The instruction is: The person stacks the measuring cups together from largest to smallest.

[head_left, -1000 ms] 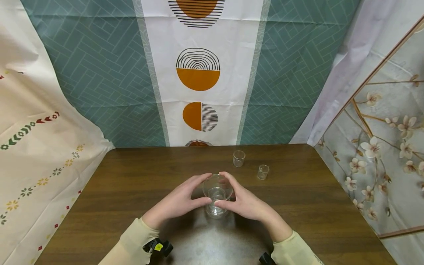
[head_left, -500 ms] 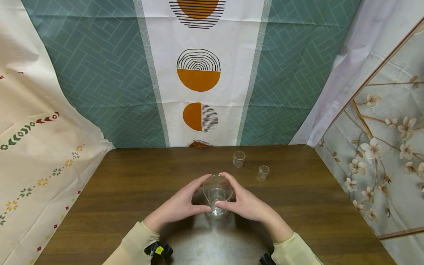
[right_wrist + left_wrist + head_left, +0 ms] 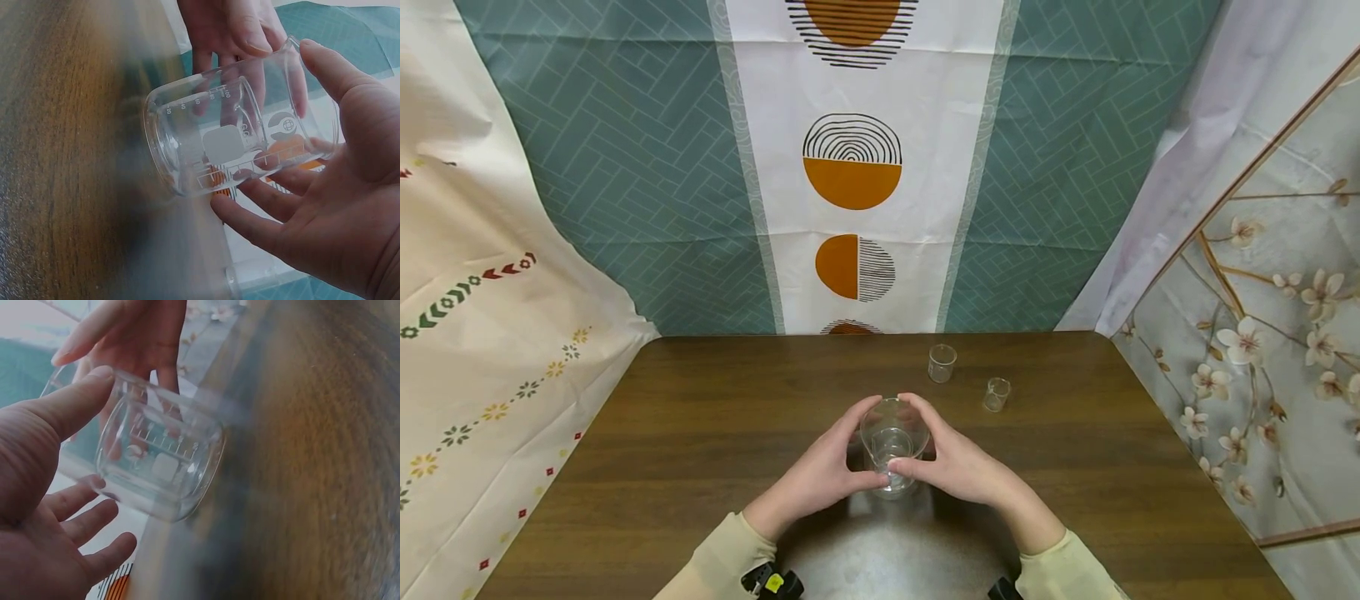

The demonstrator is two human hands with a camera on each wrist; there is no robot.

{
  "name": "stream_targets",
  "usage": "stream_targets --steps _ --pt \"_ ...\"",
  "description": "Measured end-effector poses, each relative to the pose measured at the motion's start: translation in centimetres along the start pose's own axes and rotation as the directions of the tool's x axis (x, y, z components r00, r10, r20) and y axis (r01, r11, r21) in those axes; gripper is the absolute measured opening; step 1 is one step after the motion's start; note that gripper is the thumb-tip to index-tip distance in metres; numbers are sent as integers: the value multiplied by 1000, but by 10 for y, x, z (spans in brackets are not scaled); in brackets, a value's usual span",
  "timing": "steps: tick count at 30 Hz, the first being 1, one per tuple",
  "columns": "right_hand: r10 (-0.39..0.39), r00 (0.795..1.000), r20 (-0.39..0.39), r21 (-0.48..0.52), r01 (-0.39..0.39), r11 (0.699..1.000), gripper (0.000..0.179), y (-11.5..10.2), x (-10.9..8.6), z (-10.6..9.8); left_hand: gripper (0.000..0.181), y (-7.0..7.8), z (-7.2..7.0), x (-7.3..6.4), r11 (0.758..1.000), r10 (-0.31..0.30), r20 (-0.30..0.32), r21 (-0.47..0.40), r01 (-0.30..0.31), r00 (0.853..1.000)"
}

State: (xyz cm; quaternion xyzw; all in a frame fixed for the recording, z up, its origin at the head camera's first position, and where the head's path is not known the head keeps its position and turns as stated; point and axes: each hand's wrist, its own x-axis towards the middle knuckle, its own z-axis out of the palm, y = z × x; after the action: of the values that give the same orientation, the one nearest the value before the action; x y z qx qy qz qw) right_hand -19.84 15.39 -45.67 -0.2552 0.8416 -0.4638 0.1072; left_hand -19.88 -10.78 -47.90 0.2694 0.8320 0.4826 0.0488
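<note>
A large clear glass beaker [image 3: 892, 417] stands upright on the brown table, cupped from both sides. Inside it sits a smaller beaker [image 3: 222, 144] with a white scale and a white label patch, best seen in the right wrist view. My left hand [image 3: 820, 471] holds the left side, thumb at the near rim and index finger at the far rim; its other fingers are spread along the glass in the left wrist view. On the opposite side, my right hand [image 3: 957, 460] holds the beaker with its thumb near the rim and fingers along the wall.
Two small clear beakers stand behind to the right: one beaker [image 3: 942, 365] near the table's back edge, the other beaker [image 3: 997, 395] nearer and further right. The wooden table [image 3: 715, 417] meets a hanging patterned curtain [image 3: 865, 283] at the back. Fabric also hangs at both sides.
My left wrist and thumb have shifted slightly to the right, the thumb lower along the near side of the beaker. The right hand stays nearly still around it.
</note>
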Motion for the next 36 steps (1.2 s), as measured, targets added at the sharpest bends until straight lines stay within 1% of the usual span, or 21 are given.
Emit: stream_targets --steps 4,7,12,19,27,36 --pt "-9 1000 2 6 9 1000 89 0 0 0 105 -1 5 2 1000 8 -30 -6 -8 1000" --pt "-13 1000 3 6 13 1000 90 1 0 0 103 -1 8 3 1000 2 -44 -22 -3 999" --pt "-17 1000 8 1 17 1000 90 1 1 0 103 -2 12 4 999 -4 -55 -38 1 999" --pt "-22 1000 5 19 22 1000 88 0 -1 0 104 -4 16 6 998 -1 -60 -64 -3 998" --pt "1 1000 -15 0 -1 1000 91 1 -3 3 106 -5 19 8 999 30 -80 -42 -33 996" --pt "3 1000 -14 3 -3 1000 97 0 -3 3 101 -4 21 9 999 40 -98 -13 -41 994"
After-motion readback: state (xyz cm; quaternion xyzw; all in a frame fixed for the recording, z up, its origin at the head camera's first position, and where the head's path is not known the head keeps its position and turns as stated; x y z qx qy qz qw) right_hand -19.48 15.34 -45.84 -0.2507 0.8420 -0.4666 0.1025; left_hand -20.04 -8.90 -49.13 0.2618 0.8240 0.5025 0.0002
